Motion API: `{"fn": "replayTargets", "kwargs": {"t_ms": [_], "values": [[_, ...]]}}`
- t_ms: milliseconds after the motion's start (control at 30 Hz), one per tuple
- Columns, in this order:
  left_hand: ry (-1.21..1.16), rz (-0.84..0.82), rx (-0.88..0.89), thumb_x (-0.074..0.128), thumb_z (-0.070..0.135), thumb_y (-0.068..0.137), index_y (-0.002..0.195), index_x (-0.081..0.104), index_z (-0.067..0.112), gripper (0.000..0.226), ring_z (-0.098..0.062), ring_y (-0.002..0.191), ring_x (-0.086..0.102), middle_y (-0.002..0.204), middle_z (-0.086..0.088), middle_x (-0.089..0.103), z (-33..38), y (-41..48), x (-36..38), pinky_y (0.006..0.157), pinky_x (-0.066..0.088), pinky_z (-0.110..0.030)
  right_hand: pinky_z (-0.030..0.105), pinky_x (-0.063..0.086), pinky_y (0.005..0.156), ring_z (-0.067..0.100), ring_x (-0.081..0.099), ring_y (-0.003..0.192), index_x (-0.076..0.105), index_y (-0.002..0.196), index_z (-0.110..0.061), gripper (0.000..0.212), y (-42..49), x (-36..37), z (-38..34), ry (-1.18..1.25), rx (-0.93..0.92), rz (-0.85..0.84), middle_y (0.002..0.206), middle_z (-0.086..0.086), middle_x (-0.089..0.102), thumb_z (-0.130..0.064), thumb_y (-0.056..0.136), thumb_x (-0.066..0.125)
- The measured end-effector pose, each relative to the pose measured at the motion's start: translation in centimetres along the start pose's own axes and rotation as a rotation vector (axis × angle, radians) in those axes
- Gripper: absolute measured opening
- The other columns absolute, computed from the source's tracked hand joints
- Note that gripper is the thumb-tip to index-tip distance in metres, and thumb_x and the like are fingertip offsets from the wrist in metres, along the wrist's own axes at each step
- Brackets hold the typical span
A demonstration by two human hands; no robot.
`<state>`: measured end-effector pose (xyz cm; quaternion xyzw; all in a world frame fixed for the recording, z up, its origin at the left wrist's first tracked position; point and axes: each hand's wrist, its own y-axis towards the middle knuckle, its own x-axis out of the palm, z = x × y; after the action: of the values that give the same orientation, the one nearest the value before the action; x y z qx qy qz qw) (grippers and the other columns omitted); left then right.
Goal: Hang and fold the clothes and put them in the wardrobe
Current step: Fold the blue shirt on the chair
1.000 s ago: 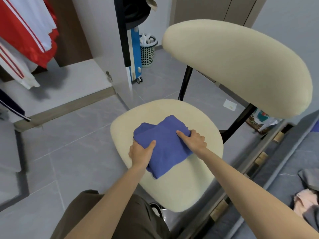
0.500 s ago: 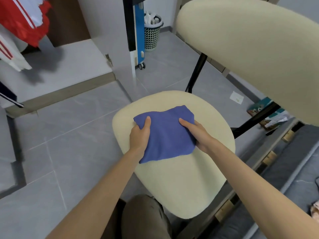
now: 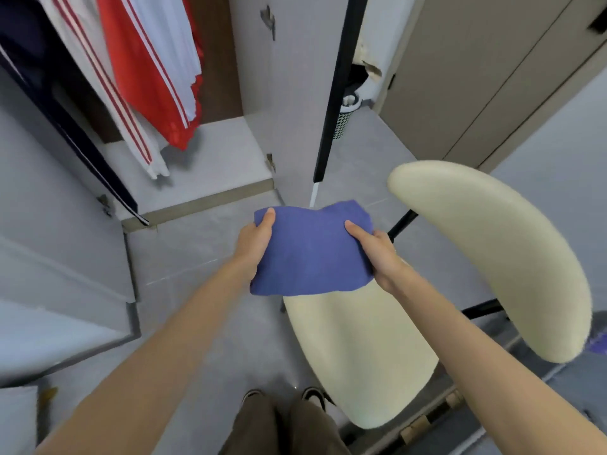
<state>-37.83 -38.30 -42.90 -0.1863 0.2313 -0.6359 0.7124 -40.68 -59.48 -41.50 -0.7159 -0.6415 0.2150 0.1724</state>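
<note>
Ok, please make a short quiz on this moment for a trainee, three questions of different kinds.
1. True or false: the folded blue cloth is held in the air, not resting on the chair seat.
2. How many hands grip it? A) none B) one C) two
3. Fill in: the jacket hanging in the wardrobe is white and ____.
Key: 1 true. 2 C, the left hand and the right hand pinch its sides. 3 red.
</note>
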Motion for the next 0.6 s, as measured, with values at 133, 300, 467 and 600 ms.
{"fn": "replayTargets", "kwargs": {"t_ms": [133, 300, 467, 600], "values": [[-0.029, 0.059, 0.059, 0.047, 0.05, 0.096, 0.112, 0.059, 0.014, 0.041, -0.019, 0.094, 0.062, 0.107, 0.001, 0.064, 10.0, -3.7, -6.5, 0.087, 0.046, -0.032, 0.018, 0.051, 0.052, 0.001, 0.07, 0.068, 0.063, 0.094, -0.025, 0.019, -3.8, 4.4, -10.6, -0.006, -0.062, -0.05, 0.079, -0.015, 0.073, -0.043, 0.088, 0.065], [-0.081, 0.102, 0.167, 0.049, 0.049, 0.097, 0.124, 0.058, 0.011, 0.047, -0.022, 0.097, 0.064, 0.112, -0.005, 0.066, 20.4, -7.1, -14.1, 0.086, 0.051, -0.034, 0.026, 0.053, 0.068, 0.015, 0.068, 0.093, 0.064, 0.109, -0.019, 0.032, -7.0, 10.4, -21.9, -0.042, -0.162, -0.113, 0.104, -0.004, 0.07, -0.043, 0.088, 0.065], [-0.103, 0.134, 0.302, 0.046, 0.048, 0.098, 0.119, 0.058, 0.013, 0.042, -0.015, 0.081, 0.063, 0.094, 0.0, 0.065, 29.0, -9.4, -20.0, 0.063, 0.047, -0.027, 0.023, 0.05, 0.058, 0.009, 0.068, 0.082, 0.063, 0.104, -0.022, 0.027, -8.2, 15.3, -31.2, -0.06, -0.316, -0.176, 0.095, -0.009, 0.07, -0.045, 0.09, 0.062], [-0.122, 0.18, 0.434, 0.044, 0.045, 0.1, 0.125, 0.057, 0.013, 0.043, -0.017, 0.086, 0.063, 0.103, -0.002, 0.065, 34.7, -9.7, -23.1, 0.064, 0.047, -0.027, 0.02, 0.049, 0.06, 0.006, 0.066, 0.087, 0.059, 0.11, -0.02, 0.028, -7.8, 18.5, -37.3, -0.054, -0.499, -0.169, 0.103, -0.007, 0.068, -0.043, 0.093, 0.059]]}}
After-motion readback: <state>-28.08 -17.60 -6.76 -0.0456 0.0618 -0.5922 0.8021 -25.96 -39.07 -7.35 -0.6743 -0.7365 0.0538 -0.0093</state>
